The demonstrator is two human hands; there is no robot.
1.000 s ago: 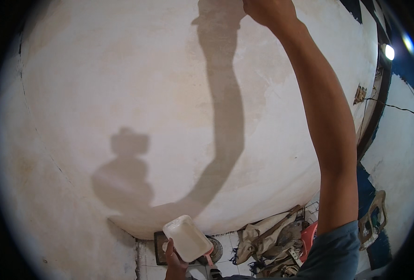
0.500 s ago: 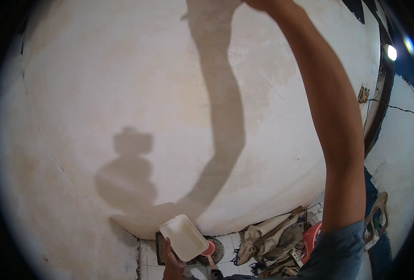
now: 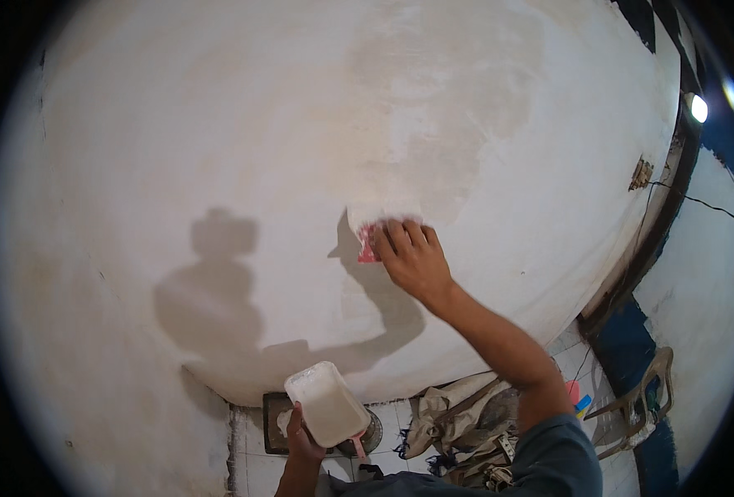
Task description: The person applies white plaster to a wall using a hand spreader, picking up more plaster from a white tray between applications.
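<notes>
My right hand (image 3: 416,261) presses a red putty scraper (image 3: 368,243), smeared with white, against the middle of the pale wall (image 3: 243,132). Its fingers are closed over the scraper's upper part, which they partly hide. Low in the view, my left hand (image 3: 302,439) grips a white rectangular tray (image 3: 296,384) by its left side, tilted so that its inside shows. A whitish layer coats the tray. Damp-looking beige patches mark the wall above the scraper, and my shadow falls to the left of my right arm.
Below the wall lie crumpled tan sacks (image 3: 450,414) on the tiled floor. A dark square pan (image 3: 274,418) and a pink handle (image 3: 359,448) show beside the tray. At the right are a beige plastic chair (image 3: 652,385), a lit lamp (image 3: 698,108) and a hanging cable (image 3: 698,201).
My right hand has come down from the top edge of the view to mid-wall, bringing the scraper into sight. The left hand still holds the tray in nearly the same place.
</notes>
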